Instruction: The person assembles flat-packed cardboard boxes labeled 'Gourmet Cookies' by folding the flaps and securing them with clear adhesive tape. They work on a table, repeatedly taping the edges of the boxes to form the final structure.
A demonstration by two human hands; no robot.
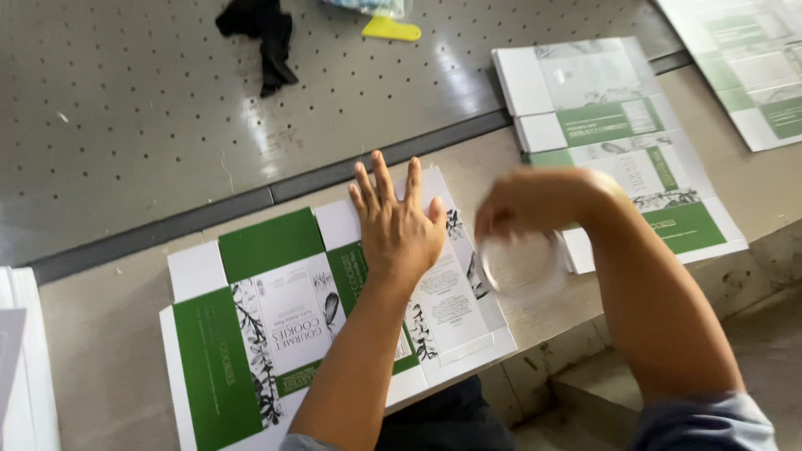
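A flat, unfolded green and white carton blank (276,326) with leaf drawings lies on the beige table in front of me. My left hand (398,224) presses flat on its upper right part, fingers spread. My right hand (535,205) hovers to the right of the blank, blurred by motion, fingers curled around a clear round thing (525,266) that looks like a roll of tape. The roll hangs over the blank's right edge.
A stack of similar flat carton blanks (618,134) lies at the right, more sheets (748,63) at the top right. A perforated metal surface (125,125) lies beyond, with a black cloth (261,38) and a yellow object (391,30). White sheets (21,367) lie at the left edge.
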